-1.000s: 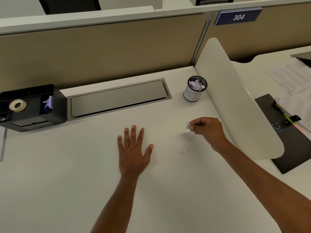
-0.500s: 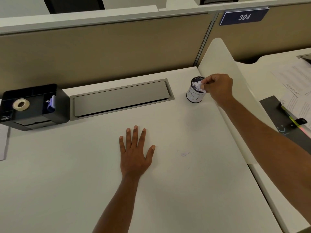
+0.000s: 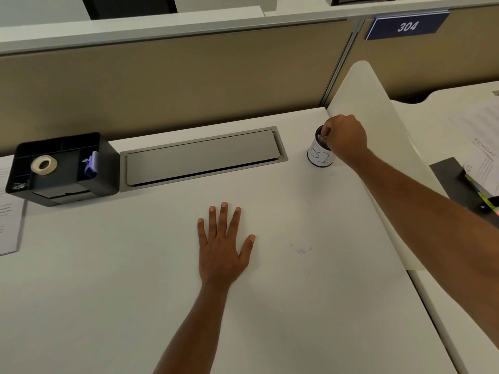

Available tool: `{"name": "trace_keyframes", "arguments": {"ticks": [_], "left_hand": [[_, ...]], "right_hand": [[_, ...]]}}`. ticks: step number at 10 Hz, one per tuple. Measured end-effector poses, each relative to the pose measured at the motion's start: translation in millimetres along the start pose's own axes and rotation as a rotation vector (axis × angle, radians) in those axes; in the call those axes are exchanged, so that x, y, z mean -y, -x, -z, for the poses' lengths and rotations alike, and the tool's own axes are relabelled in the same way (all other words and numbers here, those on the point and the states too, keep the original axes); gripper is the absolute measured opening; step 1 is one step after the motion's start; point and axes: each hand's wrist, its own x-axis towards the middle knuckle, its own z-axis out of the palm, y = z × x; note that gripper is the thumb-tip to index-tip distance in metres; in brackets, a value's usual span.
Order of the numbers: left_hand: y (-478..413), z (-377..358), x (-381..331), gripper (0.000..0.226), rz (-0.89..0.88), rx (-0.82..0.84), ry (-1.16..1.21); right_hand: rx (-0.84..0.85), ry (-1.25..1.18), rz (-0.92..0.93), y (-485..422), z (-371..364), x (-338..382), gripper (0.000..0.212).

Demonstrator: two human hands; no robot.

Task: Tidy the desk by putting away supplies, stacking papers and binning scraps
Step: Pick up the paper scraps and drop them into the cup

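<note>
While right hand curls over cup — whether it pinches anything, cannot tell — and left hand lies flat, a knuckle nudge could tip cup over.

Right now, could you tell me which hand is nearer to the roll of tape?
Left. The left hand lies flat on the desk, right of the tape roll; the right hand is farther right, at the small cup.
</note>
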Motion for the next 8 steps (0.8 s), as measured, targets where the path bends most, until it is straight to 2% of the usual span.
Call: {"name": "trace_keyframes", "arguments": {"ticks": [3,6,7,8], "left_hand": [[1,0,0,0.08,0.0,0.0,-0.002],[1,0,0,0.081,-0.002,-0.001,-0.008],[1,0,1,0.081,-0.004,-0.004,-0.009],[0,0,0,0.081,-0.007,-0.004,-0.007]], "right_hand": [[0.008,0.124,0.093,-2,-2,-7,0.018],[-0.008,0.004,0.107,6,14,-7,0.019],[-0.093,-0.038,0.091,11,19,-12,0.034],[-0.271,-0.193,0.05,21,28,-18,0.035]]}}
